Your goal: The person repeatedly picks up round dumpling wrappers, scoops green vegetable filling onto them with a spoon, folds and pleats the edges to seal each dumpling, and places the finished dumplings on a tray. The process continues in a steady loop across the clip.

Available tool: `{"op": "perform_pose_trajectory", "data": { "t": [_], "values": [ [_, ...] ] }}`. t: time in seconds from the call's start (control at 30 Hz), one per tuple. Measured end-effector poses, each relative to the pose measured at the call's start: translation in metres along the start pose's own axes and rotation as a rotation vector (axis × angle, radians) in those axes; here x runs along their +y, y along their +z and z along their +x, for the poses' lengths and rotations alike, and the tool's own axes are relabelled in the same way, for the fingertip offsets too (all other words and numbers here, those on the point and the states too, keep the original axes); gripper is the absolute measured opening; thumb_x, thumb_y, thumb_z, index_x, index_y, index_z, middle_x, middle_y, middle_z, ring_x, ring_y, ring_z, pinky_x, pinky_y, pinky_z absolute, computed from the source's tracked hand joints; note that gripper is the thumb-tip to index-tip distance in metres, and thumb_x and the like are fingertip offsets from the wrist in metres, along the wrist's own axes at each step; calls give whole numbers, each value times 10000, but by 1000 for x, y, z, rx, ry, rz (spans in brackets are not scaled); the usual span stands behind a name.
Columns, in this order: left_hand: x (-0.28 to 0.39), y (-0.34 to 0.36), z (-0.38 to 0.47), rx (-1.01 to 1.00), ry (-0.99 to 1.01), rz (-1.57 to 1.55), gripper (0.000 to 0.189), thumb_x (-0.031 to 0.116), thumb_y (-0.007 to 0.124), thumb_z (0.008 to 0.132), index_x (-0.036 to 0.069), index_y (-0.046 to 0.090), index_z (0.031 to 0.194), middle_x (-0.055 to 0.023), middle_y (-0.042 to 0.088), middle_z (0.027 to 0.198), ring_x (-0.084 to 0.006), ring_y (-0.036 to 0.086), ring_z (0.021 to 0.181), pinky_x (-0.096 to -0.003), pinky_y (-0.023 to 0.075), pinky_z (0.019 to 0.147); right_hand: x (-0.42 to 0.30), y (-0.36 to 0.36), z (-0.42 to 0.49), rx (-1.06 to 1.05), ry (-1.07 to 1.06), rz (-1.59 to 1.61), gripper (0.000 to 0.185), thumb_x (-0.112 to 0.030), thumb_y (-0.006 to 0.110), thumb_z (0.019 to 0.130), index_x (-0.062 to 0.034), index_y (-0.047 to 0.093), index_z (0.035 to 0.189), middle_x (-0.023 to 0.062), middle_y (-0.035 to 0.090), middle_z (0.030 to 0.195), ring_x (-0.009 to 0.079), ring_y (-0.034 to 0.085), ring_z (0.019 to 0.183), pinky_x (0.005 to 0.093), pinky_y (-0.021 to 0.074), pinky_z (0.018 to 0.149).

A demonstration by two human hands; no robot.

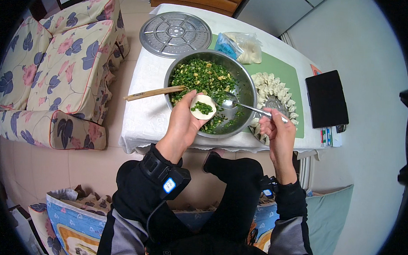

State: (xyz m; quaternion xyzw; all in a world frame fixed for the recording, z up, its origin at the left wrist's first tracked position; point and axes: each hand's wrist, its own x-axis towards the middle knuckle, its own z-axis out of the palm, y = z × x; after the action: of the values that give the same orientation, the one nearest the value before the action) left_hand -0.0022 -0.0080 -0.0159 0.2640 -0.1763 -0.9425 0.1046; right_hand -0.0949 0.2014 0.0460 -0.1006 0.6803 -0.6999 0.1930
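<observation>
On my left hand [185, 121] lies a round dumpling wrapper [196, 115] with a small heap of chopped green filling [202, 108] at its middle, held over the near left part of a large steel bowl [249, 92]. My right hand [279, 132] grips the handle of a metal spoon [228, 103], whose head is inside the bowl beside the green filling mixed with yellow bits [206, 74]. Wooden chopsticks [154, 93] rest over the bowl's left rim. Right of the bowl, folded dumplings [279, 85] ring a metal tray [275, 104], partly hidden by my right hand and the spoon.
A perforated steel steamer plate [176, 34] lies behind the bowl on the white tablecloth [139, 121]. A plastic bag of pale wrappers [250, 49] sits on a green mat [281, 67]. A black tablet or case [327, 98] and several pens [323, 137] are at the right edge.
</observation>
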Motion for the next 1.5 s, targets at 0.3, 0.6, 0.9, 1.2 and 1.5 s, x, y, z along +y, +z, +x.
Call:
{"op": "perform_pose_trajectory", "data": {
  "t": [0.3,0.6,0.9,1.2,1.5],
  "values": [
    [3,-1,-1,-51,-42,-79,364,220,391,1005,-59,420,1237,-187,520,1224,-300,567,1119,-441,519,934,24,27,-31,-261,-934,-803,244,-8,630,845,61,636,1080,137,657,840,207,638,705,294,533,626],
    [10,-2,0,-42,-64,-209,423,221,415,999,-121,392,1246,-243,537,1202,-337,563,1122,-437,497,973,40,16,-41,-472,-1247,-1128,344,-9,717,740,71,644,1066,159,654,952,248,645,728,317,534,604],
    [6,-3,1,-73,-27,-198,387,205,377,1013,-104,393,1246,-244,525,1234,-323,564,1138,-431,498,988,31,2,-55,-108,-1014,-863,211,5,620,862,90,640,1053,160,652,845,212,630,666,297,510,602],
    [4,2,-2,-75,-4,-172,349,222,385,1012,-43,425,1234,-188,544,1235,-282,575,1130,-417,515,966,-8,21,-40,-12,-342,-295,232,-111,509,988,58,646,1065,74,615,773,83,523,631,215,423,562],
    [6,5,-8,-65,-42,-50,371,261,362,1016,-18,432,1251,-152,550,1230,-274,586,1098,-429,523,927,-24,27,-27,-31,-332,-299,224,-113,521,980,51,660,1041,52,616,762,65,508,606,196,400,545]
  ]
}}
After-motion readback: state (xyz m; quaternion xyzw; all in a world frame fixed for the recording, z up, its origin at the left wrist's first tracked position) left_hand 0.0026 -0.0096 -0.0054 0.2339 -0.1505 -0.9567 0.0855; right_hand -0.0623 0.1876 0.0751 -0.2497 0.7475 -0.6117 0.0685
